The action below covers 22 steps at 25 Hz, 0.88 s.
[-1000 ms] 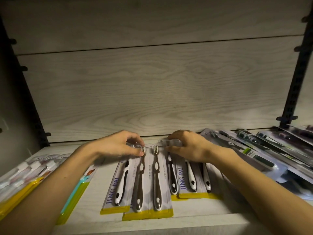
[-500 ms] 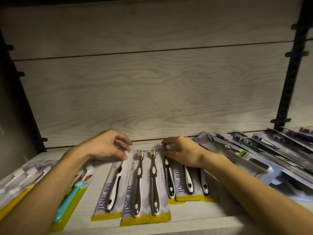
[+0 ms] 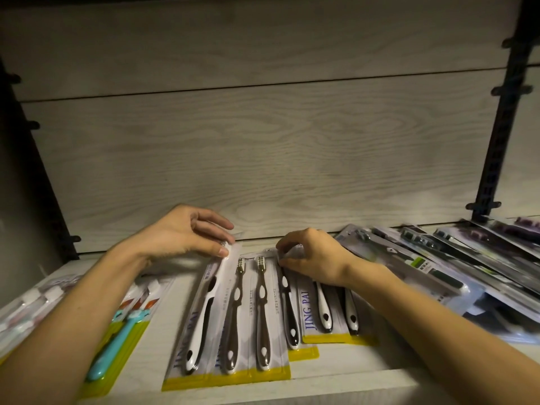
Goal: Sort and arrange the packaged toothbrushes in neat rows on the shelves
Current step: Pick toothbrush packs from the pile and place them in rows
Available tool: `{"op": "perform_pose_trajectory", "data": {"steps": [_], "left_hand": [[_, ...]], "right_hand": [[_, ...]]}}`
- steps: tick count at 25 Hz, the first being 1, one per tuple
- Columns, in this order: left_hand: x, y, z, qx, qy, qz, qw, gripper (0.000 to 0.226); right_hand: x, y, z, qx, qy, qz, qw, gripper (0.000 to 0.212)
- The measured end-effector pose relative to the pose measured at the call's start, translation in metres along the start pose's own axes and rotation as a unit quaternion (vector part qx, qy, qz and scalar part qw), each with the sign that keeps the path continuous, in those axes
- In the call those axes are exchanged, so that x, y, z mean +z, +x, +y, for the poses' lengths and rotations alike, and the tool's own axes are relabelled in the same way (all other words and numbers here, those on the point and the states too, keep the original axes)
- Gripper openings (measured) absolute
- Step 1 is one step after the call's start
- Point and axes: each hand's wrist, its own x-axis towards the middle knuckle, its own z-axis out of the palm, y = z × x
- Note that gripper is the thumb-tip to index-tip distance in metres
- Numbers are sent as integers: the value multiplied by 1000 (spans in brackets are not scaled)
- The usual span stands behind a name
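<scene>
Both of your hands have shifted since half a second ago: your left hand (image 3: 181,233) has lifted the top end of the leftmost JING PAI pack (image 3: 201,314), thumb and fingers pinching its upper edge, where earlier it lay flat. Your right hand (image 3: 314,260) now curls its fingers on the top of the right-hand pack (image 3: 327,311), gripping it. The middle pack (image 3: 254,320) lies flat between them on the shelf (image 3: 336,381). A turquoise toothbrush pack (image 3: 119,337) sits under your left forearm. A slanted pile of dark packs (image 3: 438,267) crowds your right arm.
</scene>
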Motion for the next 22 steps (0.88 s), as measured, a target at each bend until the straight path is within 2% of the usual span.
{"op": "perform_pose_trajectory", "data": {"steps": [5, 10, 13, 15, 17, 20, 22], "left_hand": [[23, 9, -2, 25, -44, 17, 999, 46], [45, 16, -2, 33, -43, 27, 998, 38], [54, 17, -4, 37, -38, 23, 998, 34], [56, 20, -9, 77, 20, 43, 996, 34], [57, 24, -17, 97, 78, 62, 990, 40], [57, 23, -28, 54, 136, 13, 989, 73], [61, 20, -30, 18, 125, -36, 991, 86]], "right_hand": [[3, 2, -1, -2, 21, 9, 1000, 34], [-3, 3, -2, 29, 116, 28, 992, 37], [-8, 3, 1, 37, 90, 22, 995, 40], [-8, 2, 1, 35, 24, 7, 999, 45], [-4, 2, 2, 43, -47, -21, 998, 54], [-2, 1, 3, 49, -71, -66, 994, 76], [-2, 1, 5, 49, -65, -67, 994, 69]]}}
